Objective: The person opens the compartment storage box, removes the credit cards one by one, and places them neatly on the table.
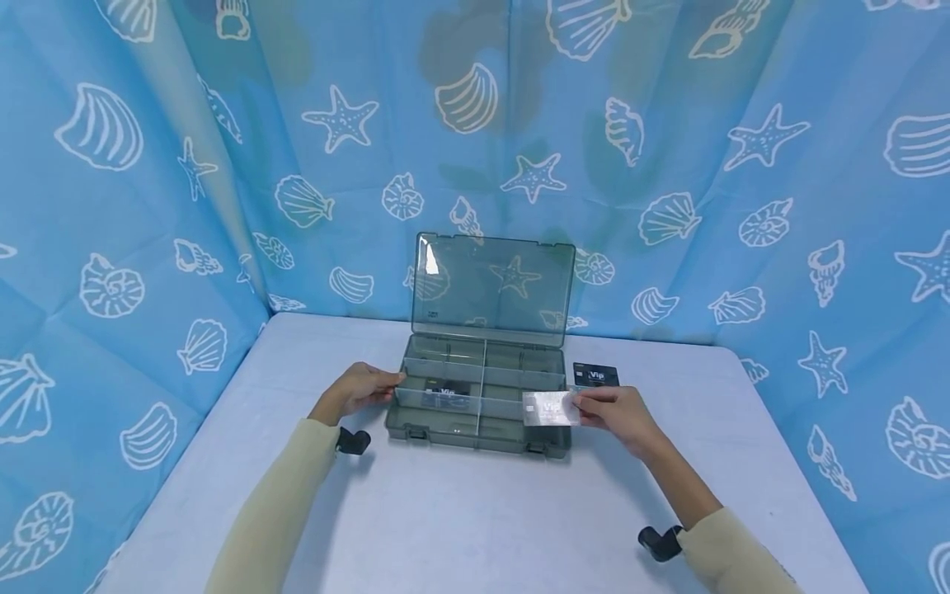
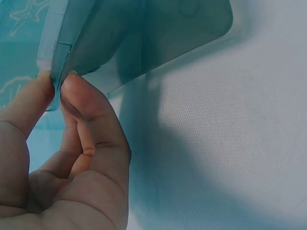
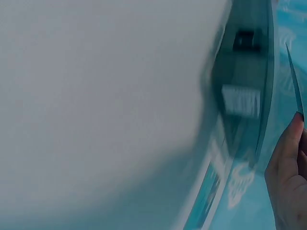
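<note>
A grey see-through compartment box (image 1: 460, 440) stands on the white table with its lid (image 1: 493, 289) raised. My left hand (image 1: 362, 386) pinches the box's left side wall between thumb and finger, as the left wrist view shows close up. Between the thumb and fingers of my right hand (image 1: 622, 417) is a silver card (image 1: 547, 409) with "Vip" on it, held over the box's front right part. The right wrist view catches this card edge-on. A black Vip card (image 1: 449, 391) lies in a left compartment, partly behind a clear divider (image 1: 438, 400).
Another black Vip card (image 1: 596, 375) is to the right of the box, just beyond my right hand. A blue curtain (image 1: 475, 148) with shell prints hangs behind and around the white table (image 1: 445, 520). Black camera mounts (image 1: 353, 441) sit at both wrists.
</note>
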The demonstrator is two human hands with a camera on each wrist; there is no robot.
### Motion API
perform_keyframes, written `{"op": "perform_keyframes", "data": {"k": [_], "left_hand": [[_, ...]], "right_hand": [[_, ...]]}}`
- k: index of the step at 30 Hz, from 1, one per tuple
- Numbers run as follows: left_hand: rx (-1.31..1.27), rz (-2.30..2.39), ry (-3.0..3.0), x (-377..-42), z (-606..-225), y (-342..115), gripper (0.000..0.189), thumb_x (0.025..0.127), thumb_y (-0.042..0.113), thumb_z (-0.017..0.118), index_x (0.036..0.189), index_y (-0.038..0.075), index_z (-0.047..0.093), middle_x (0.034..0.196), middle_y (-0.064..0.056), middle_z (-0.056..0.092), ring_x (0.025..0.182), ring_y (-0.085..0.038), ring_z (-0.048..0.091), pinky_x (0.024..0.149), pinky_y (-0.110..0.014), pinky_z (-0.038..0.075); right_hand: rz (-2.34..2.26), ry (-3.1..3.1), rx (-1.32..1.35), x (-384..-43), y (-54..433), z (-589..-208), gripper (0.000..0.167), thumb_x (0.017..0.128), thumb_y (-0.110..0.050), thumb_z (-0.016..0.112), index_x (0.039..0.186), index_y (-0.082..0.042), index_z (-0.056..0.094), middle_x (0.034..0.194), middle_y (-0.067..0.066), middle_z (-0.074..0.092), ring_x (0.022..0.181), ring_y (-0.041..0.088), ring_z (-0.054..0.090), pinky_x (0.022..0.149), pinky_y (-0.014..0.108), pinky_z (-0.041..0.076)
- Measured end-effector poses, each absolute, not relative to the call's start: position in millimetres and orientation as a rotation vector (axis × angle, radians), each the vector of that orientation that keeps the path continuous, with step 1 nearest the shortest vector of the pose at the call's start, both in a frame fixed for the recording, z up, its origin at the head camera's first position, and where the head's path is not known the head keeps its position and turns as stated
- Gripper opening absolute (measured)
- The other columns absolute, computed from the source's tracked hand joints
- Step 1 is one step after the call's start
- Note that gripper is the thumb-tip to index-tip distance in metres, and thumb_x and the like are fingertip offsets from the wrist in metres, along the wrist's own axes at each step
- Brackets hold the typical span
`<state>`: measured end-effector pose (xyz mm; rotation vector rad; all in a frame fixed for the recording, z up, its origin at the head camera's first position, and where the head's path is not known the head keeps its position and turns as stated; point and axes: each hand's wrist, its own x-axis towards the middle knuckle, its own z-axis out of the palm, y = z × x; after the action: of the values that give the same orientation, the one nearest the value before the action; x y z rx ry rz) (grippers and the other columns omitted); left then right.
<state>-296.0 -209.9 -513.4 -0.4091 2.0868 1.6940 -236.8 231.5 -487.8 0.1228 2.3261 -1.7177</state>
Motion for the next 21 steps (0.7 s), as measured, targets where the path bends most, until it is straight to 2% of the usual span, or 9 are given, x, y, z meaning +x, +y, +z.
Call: {"op": "perform_keyframes", "data": {"k": [9, 14, 21], "left_hand": [[-0.405, 1.702, 2.08, -294.5, -510.9, -209.0, 0.039, 0.089, 0.024, 0.074, 0.111, -0.008, 0.066, 0.09, -0.01, 0.063, 0.072, -0.013, 0.06, 0.07, -0.025, 0.054], [-0.407, 1.708, 2.07, -294.0, -511.4, -210.0, 0.039, 0.089, 0.023, 0.074, 0.112, -0.008, 0.066, 0.092, -0.011, 0.063, 0.073, -0.014, 0.06, 0.071, -0.026, 0.054], [-0.408, 1.685, 2.087, -294.8, -510.3, -208.1, 0.04, 0.089, 0.023, 0.074, 0.113, -0.008, 0.066, 0.092, -0.01, 0.063, 0.074, -0.014, 0.06, 0.071, -0.027, 0.054]], "right_hand": [[-1.726, 2.302, 0.314, -233.4, 290.6, -495.9, 0.051, 0.093, -0.024, 0.069, 0.129, 0.01, 0.055, 0.118, 0.021, 0.059, 0.09, 0.017, 0.066, 0.082, 0.028, 0.055], [-1.658, 2.325, 0.401, -232.2, 311.0, -508.4, 0.051, 0.093, -0.022, 0.069, 0.129, 0.01, 0.054, 0.118, 0.022, 0.06, 0.087, 0.014, 0.065, 0.081, 0.029, 0.056], [-1.571, 2.402, 0.463, -233.9, 320.2, -525.4, 0.043, 0.093, -0.018, 0.068, 0.123, 0.011, 0.058, 0.108, 0.018, 0.064, 0.078, 0.013, 0.066, 0.072, 0.026, 0.057]]}}
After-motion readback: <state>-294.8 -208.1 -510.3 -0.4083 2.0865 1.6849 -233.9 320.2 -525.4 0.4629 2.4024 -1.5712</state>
